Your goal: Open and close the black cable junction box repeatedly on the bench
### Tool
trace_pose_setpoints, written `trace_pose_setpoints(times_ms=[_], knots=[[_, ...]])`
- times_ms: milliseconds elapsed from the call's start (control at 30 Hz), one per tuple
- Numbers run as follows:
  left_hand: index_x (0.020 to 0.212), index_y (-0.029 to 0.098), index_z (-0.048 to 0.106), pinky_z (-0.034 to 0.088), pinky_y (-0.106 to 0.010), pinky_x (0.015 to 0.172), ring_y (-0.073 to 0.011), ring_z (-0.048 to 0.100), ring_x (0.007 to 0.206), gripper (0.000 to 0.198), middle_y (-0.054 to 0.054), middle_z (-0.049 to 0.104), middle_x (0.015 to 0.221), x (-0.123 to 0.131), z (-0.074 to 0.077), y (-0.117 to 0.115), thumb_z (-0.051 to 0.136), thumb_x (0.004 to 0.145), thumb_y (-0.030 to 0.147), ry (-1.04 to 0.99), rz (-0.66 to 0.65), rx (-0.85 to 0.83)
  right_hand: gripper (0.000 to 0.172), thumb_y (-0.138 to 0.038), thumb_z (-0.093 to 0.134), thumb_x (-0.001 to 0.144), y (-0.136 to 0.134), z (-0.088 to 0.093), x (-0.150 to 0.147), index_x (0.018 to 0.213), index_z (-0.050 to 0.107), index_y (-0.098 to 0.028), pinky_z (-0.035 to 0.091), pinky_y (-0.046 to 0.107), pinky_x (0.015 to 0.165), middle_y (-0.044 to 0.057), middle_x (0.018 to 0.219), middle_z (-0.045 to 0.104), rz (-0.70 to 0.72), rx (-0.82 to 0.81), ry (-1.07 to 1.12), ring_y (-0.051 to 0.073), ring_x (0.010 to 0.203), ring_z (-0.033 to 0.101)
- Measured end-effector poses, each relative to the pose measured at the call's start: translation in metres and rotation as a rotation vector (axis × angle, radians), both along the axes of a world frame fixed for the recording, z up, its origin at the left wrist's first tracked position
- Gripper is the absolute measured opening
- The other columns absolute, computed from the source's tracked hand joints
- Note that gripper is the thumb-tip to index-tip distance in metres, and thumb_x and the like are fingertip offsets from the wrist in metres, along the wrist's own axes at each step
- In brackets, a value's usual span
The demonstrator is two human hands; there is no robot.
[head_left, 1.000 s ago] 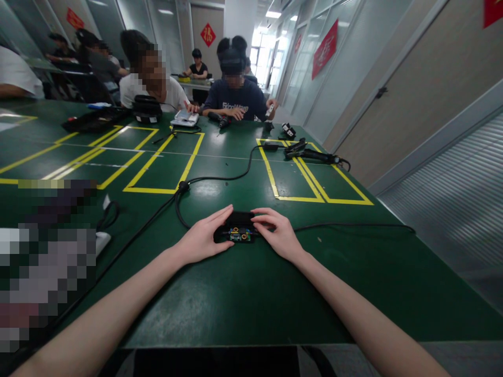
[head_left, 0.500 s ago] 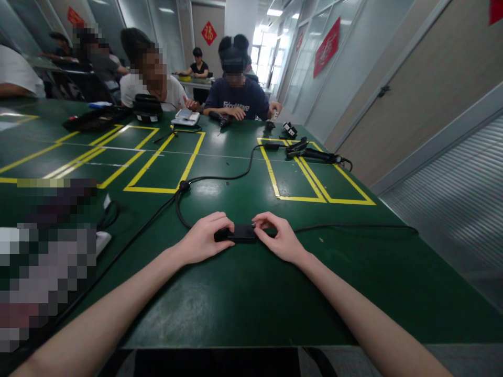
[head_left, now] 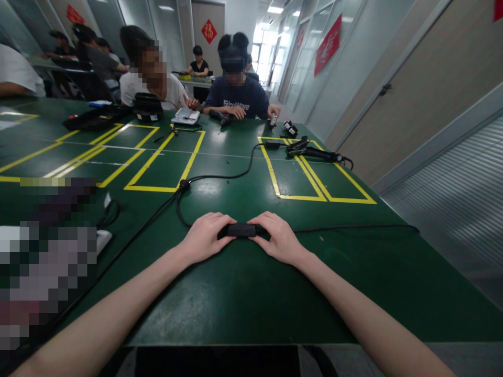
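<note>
A small black box point(head_left: 241, 230), like a power adapter, lies level between my two hands just above or on the green table point(head_left: 243, 303); I cannot tell which. My left hand point(head_left: 207, 238) grips its left end between thumb and fingers. At the opposite end, the thumb and fingers of my right hand point(head_left: 277, 238) close on the box. A black cable point(head_left: 353, 226) runs off to the right from behind my right hand. Another black cable point(head_left: 178, 207) comes out by my left hand and joins a bundle at a knot point(head_left: 184, 185). My fingertips partly cover the box's ends.
Yellow tape rectangles point(head_left: 301, 198) mark the table. A black handheld device point(head_left: 314, 153) lies at the right back. Further away are a power drill point(head_left: 222, 118), a white case point(head_left: 186, 116) and a black tray point(head_left: 96, 116). Two people point(head_left: 238, 99) sit opposite. Blurred items lie at the left.
My right fingers have closed onto the box's right end. The box has turned, so a narrower side faces me. Across the table, a person's hand has moved slightly with a small white object.
</note>
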State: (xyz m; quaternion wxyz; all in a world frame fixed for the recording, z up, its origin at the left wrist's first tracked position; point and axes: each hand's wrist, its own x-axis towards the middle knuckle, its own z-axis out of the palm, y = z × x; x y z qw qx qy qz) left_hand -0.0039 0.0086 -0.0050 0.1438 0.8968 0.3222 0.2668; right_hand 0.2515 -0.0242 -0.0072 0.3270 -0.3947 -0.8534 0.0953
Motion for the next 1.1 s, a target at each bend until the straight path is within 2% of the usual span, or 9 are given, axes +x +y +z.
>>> trace_pose_setpoints(times_ms=[100, 167, 300, 400, 533, 700, 833, 967, 1100], knots=[[0.110, 0.022, 0.068, 0.056, -0.045, 0.098, -0.0251, 0.072, 0.092, 0.019, -0.004, 0.076, 0.098, 0.0001, 0.0022, -0.0006, 0.072, 0.093, 0.029, 0.016, -0.020, 0.037, 0.015, -0.021, 0.068, 0.093, -0.0032, 0.0042, -0.0015, 0.108, 0.070, -0.020, 0.058, 0.042, 0.080, 0.010, 0.097, 0.075, 0.017, 0.011, -0.028, 0.027, 0.090, 0.068], [0.109, 0.022, 0.068, 0.055, -0.046, 0.102, -0.0246, 0.073, 0.092, 0.018, -0.004, 0.077, 0.097, 0.0001, 0.0034, -0.0013, 0.072, 0.092, 0.028, 0.009, -0.043, 0.032, 0.020, -0.020, 0.068, 0.093, -0.0046, 0.0047, -0.0022, 0.113, 0.070, -0.021, 0.059, 0.043, 0.086, 0.010, 0.104, 0.077, 0.044, 0.014, -0.013, 0.027, 0.095, 0.071], [0.122, 0.024, 0.066, 0.055, -0.047, 0.106, -0.0267, 0.073, 0.109, 0.030, -0.007, 0.077, 0.118, 0.0009, 0.0006, -0.0034, 0.070, 0.092, 0.026, -0.027, -0.067, 0.001, 0.029, -0.021, 0.070, 0.094, -0.0056, 0.0006, -0.0032, 0.123, 0.072, -0.025, 0.061, 0.041, 0.092, 0.008, 0.114, 0.079, 0.064, -0.017, 0.047, 0.026, 0.103, 0.076], [0.136, 0.024, 0.062, 0.057, -0.043, 0.101, -0.0270, 0.073, 0.115, 0.042, -0.009, 0.075, 0.128, 0.0017, -0.0023, -0.0047, 0.068, 0.094, 0.028, -0.027, -0.085, -0.019, 0.033, -0.019, 0.071, 0.093, -0.0060, -0.0029, -0.0037, 0.125, 0.074, -0.025, 0.063, 0.041, 0.093, 0.008, 0.116, 0.080, 0.063, -0.023, 0.076, 0.026, 0.104, 0.077], [0.133, 0.022, 0.066, 0.060, -0.039, 0.095, -0.0254, 0.076, 0.104, 0.034, -0.009, 0.079, 0.116, 0.0016, -0.0023, -0.0056, 0.065, 0.099, 0.028, -0.018, -0.117, -0.049, 0.043, -0.021, 0.075, 0.090, -0.0074, -0.0040, -0.0046, 0.133, 0.071, -0.028, 0.061, 0.044, 0.102, 0.007, 0.128, 0.076, 0.066, -0.015, 0.119, 0.027, 0.115, 0.075], [0.139, 0.023, 0.063, 0.059, -0.041, 0.102, -0.0262, 0.074, 0.117, 0.042, -0.010, 0.074, 0.133, 0.0012, -0.0021, -0.0065, 0.067, 0.098, 0.031, -0.082, -0.124, -0.020, 0.037, -0.020, 0.072, 0.093, -0.0091, -0.0028, -0.0064, 0.130, 0.073, -0.027, 0.063, 0.042, 0.101, 0.006, 0.124, 0.078, 0.065, 0.008, 0.130, 0.026, 0.112, 0.076], [0.132, 0.022, 0.067, 0.062, -0.037, 0.094, -0.0252, 0.078, 0.104, 0.034, -0.009, 0.079, 0.118, 0.0016, -0.0014, -0.0077, 0.066, 0.099, 0.030, -0.053, -0.136, -0.018, 0.039, -0.020, 0.072, 0.093, -0.0097, -0.0037, -0.0082, 0.131, 0.073, -0.027, 0.063, 0.042, 0.100, 0.007, 0.126, 0.077, 0.092, 0.043, 0.158, 0.026, 0.113, 0.076], [0.137, 0.019, 0.063, 0.061, -0.039, 0.098, -0.0274, 0.076, 0.113, 0.042, -0.012, 0.076, 0.127, 0.0016, -0.0008, -0.0083, 0.069, 0.098, 0.033, -0.072, -0.121, 0.033, 0.036, -0.021, 0.071, 0.094, -0.0102, -0.0040, -0.0086, 0.129, 0.074, -0.027, 0.065, 0.040, 0.098, 0.006, 0.121, 0.079, 0.075, 0.061, 0.155, 0.025, 0.109, 0.078], [0.132, 0.021, 0.067, 0.062, -0.037, 0.095, -0.0257, 0.078, 0.106, 0.034, -0.010, 0.079, 0.120, 0.0016, -0.0018, -0.0082, 0.066, 0.100, 0.033, -0.050, -0.108, 0.062, 0.034, -0.022, 0.072, 0.094, -0.0110, -0.0021, -0.0082, 0.128, 0.074, -0.025, 0.064, 0.039, 0.098, 0.007, 0.121, 0.079, 0.075, 0.076, 0.136, 0.025, 0.109, 0.077]])
